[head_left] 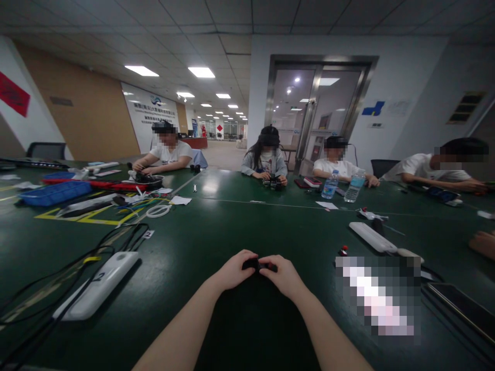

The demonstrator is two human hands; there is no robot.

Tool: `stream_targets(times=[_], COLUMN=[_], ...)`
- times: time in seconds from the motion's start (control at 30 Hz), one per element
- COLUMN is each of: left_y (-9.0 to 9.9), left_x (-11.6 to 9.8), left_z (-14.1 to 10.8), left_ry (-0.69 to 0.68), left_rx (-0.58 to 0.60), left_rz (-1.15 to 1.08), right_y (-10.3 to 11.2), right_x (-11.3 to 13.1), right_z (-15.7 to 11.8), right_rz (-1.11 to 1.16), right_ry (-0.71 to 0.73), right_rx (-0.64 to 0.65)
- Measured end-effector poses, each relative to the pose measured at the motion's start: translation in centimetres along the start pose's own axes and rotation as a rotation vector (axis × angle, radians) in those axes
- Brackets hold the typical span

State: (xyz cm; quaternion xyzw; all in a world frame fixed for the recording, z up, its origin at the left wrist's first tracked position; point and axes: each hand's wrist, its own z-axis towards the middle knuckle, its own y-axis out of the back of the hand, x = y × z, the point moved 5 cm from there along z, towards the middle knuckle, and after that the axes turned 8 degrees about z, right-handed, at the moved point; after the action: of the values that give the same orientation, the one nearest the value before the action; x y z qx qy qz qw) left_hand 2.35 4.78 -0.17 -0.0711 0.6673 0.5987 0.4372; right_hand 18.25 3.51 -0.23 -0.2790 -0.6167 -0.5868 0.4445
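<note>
Both my hands meet over the dark green table [247, 226], close to its near edge. Between them is a small black object [253, 264], mostly covered by fingers, so its kind does not show. My left hand [238, 269] has its fingers closed on the object's left end. From the other side my right hand [281, 274] grips it with thumb and fingertips. The thing lies low, at or just above the tabletop; I cannot tell which.
To the left lies a white power bank [99, 283] with black cables, beyond it a blue tray [56, 193]. On the right are another white power bank [372, 237], a phone [464, 309] and a water bottle [330, 184]. Several people sit around the table.
</note>
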Motion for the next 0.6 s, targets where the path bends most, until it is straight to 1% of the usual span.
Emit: stream_targets(times=[0.17, 0.33, 0.6], left_y=[-0.3, -0.6, -0.5], left_x=[0.7, 1.3, 1.0], left_z=[0.2, 0.4, 0.4], left_ry=[0.010, -0.002, -0.011], left_rx=[-0.018, -0.038, -0.023], left_rz=[-0.019, -0.025, -0.050], right_y=[-0.3, -0.2, -0.2], right_x=[0.4, 0.7, 0.8], right_z=[-0.1, 0.0, 0.0], right_rz=[-0.004, -0.030, -0.043], right_ry=[0.028, 0.050, 0.044], right_rx=[0.037, 0.033, 0.030])
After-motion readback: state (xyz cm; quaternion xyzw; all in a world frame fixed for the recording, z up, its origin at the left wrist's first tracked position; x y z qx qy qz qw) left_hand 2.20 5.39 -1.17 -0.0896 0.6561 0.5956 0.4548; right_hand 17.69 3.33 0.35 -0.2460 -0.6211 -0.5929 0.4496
